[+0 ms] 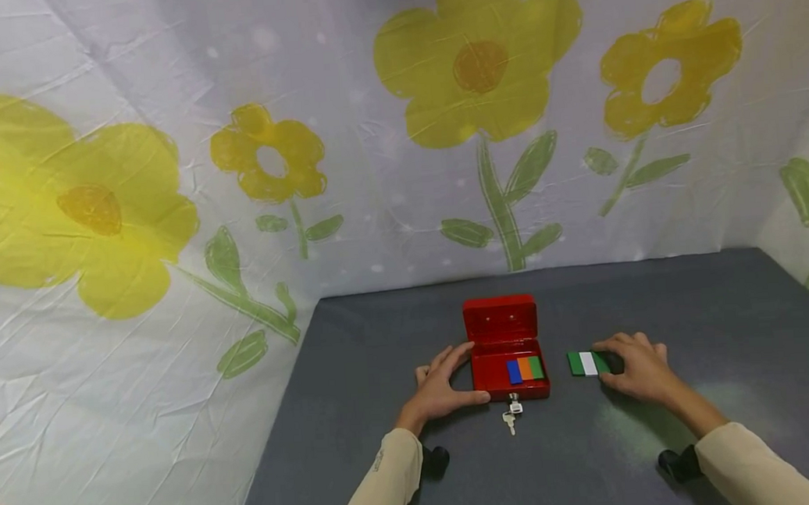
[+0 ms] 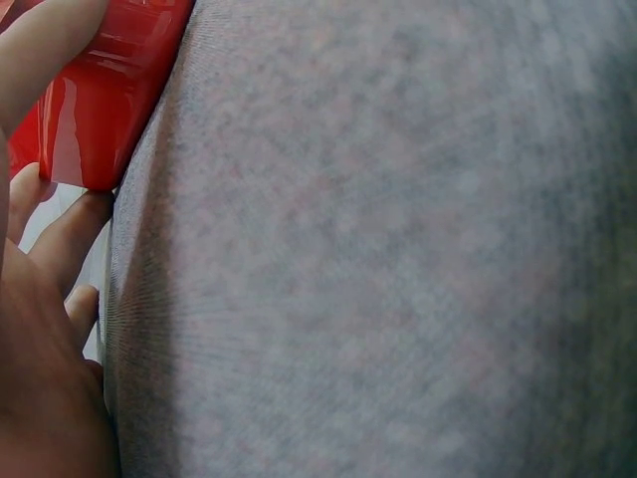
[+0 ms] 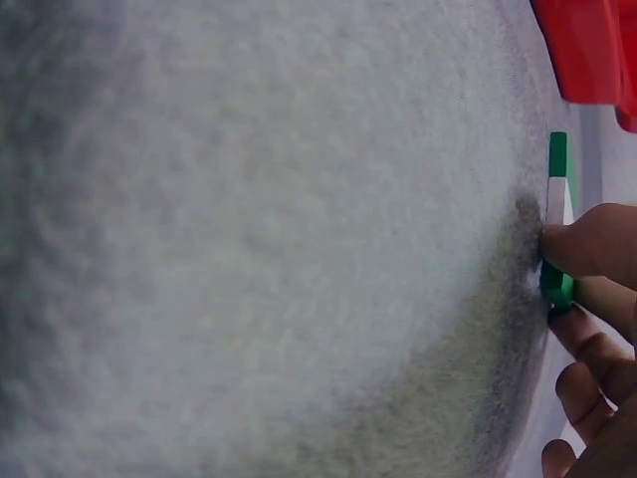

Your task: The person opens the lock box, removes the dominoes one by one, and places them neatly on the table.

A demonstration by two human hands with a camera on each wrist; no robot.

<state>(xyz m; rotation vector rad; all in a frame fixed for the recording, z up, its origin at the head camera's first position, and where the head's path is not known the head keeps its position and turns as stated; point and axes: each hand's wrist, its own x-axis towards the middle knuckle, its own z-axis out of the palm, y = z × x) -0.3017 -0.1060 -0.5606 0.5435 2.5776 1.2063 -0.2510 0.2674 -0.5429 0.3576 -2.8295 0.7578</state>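
A red metal cash box (image 1: 481,372) stands on the dark table with its lid (image 1: 501,320) raised. Inside, at its right, lies a flat block (image 1: 525,369) striped blue, orange and green. My left hand (image 1: 438,389) holds the box by its left side, thumb at the front edge and fingers toward the back; the left wrist view shows them against the red wall. To the right of the box, my right hand (image 1: 636,365) pinches the right end of a flat green-and-white striped block (image 1: 588,363), which lies at the table surface. Its right end is partly hidden by the fingers.
Keys (image 1: 511,419) hang from the lock at the box's front. The grey table (image 1: 382,332) ends at the back against a white cloth (image 1: 370,169) printed with yellow flowers. A black wrist device (image 1: 678,464) sits below the right hand.
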